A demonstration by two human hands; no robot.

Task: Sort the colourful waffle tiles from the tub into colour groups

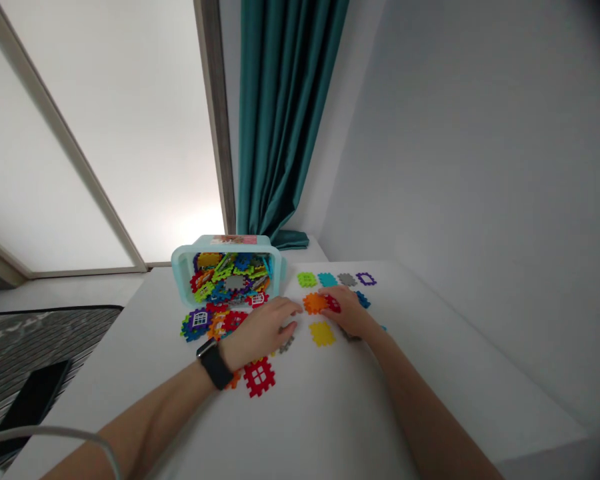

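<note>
My right hand lies on a red waffle-shaped plastic tile, pressing it against an orange tile. My left hand, with a black smartwatch on its wrist, rests palm down beside a grey tile, fingers extended. Between my hands sits a yellow tile, and a red window tile lies below my left wrist. A light-blue plastic box packed with multicoloured tiles faces me, with a spilled heap at its front.
A row of green, teal, grey and purple tiles lies beyond my right hand on the white table. On the left, a black phone rests on a striped mat. A grey cable crosses the lower left, and a teal curtain hangs behind.
</note>
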